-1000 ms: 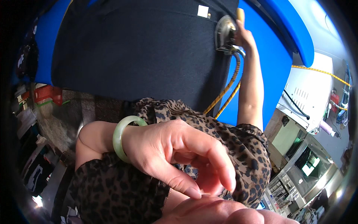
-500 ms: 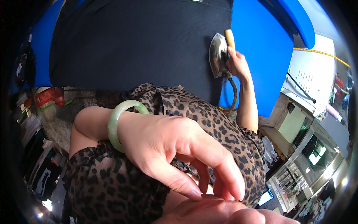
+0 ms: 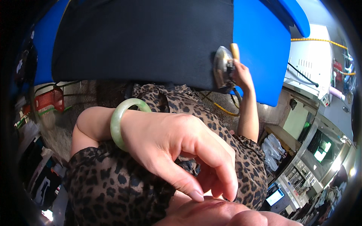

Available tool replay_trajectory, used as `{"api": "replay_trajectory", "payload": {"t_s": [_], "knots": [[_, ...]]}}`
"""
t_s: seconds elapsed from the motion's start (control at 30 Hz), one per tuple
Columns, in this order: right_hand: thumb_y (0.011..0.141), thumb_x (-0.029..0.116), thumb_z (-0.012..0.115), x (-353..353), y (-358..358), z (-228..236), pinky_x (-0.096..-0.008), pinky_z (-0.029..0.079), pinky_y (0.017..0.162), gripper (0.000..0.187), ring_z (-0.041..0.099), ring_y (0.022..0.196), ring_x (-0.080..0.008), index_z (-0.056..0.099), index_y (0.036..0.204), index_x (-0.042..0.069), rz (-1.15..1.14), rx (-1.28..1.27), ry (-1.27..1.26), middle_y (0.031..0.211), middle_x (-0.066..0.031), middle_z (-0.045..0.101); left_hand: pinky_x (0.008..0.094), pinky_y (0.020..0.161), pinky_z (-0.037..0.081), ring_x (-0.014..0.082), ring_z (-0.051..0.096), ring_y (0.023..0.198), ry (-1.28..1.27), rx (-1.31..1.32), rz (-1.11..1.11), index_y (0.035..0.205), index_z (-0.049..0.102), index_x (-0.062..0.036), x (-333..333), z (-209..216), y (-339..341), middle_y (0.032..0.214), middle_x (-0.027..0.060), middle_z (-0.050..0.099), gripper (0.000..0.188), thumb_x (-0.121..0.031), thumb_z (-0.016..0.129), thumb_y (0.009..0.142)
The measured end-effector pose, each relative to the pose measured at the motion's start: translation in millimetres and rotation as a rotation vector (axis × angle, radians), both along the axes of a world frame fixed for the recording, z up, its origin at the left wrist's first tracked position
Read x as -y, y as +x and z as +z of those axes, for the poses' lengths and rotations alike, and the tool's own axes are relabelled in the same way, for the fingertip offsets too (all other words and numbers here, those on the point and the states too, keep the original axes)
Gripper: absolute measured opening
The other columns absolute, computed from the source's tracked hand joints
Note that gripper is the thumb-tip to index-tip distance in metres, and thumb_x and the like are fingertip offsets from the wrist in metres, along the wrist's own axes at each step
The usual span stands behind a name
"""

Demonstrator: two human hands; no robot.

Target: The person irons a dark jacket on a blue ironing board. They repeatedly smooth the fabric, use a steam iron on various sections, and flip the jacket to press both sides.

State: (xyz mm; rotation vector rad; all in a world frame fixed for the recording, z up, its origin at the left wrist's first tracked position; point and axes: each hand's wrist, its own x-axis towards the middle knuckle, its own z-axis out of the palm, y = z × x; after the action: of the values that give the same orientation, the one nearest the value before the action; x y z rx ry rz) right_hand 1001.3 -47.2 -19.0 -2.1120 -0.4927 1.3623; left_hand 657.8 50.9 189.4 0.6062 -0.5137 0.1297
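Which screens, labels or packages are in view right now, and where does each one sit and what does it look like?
Large screen: right side, in a pale cabinet; dark rectangle with bright green-white patches.
Small screen: lower right, below the leopard-print sleeve; tilted rectangle glowing pale blue-white.
White bags: right, beside the person's right forearm; crumpled, bundled together.
No label can be made out.

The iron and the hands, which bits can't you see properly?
- Head view: the iron soleplate faces the dark cloth, hidden.
- The right hand palm is behind the iron's handle.
- The left hand fingertips blur, too close to the camera.
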Motion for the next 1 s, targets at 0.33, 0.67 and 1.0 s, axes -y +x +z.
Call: {"api": "replay_trajectory", "payload": {"t_s": [0.33,0.67,1.0], "knots": [[0.088,0.042,0.052,-66.9,-59.1,13.1,-0.0228,0.03,0.039,0.041,0.04,0.043,-0.0082,0.056,0.086,0.001,0.404,-0.054,0.186,0.056,0.0007,0.044,0.0265,0.064,0.042,0.0149,0.055,0.071,0.172,0.134,0.24,0.08,0.059,-0.0009,111.2,5.8,-11.4,0.077,0.0051,0.058,0.012,-0.012,0.065,0.081],[0.083,0.05,0.056,-131.5,-206.3,2.6,-0.0225,0.037,0.043,0.055,0.049,0.05,-0.0096,0.06,0.09,-0.004,0.768,-0.051,0.221,0.059,-0.0007,0.05,0.0334,0.072,0.047,0.0202,0.059,0.078,0.638,-0.464,1.137,0.092,0.061,-0.0026,109.3,-70.7,-94.8,0.088,0.0096,0.06,0.023,-0.021,0.066,0.079],[0.084,0.052,0.052,-160.1,-406.7,12.0,-0.0279,0.037,0.043,0.054,0.047,0.044,-0.0127,0.058,0.071,0.0,1.167,0.091,0.277,0.054,-0.0035,0.051,0.0402,0.104,0.029,0.0305,0.031,0.128,0.468,-1.844,2.128,0.133,0.038,-0.0111,41.8,-374.2,-250.7,0.138,0.0136,0.036,0.054,-0.046,0.035,0.093]]}}
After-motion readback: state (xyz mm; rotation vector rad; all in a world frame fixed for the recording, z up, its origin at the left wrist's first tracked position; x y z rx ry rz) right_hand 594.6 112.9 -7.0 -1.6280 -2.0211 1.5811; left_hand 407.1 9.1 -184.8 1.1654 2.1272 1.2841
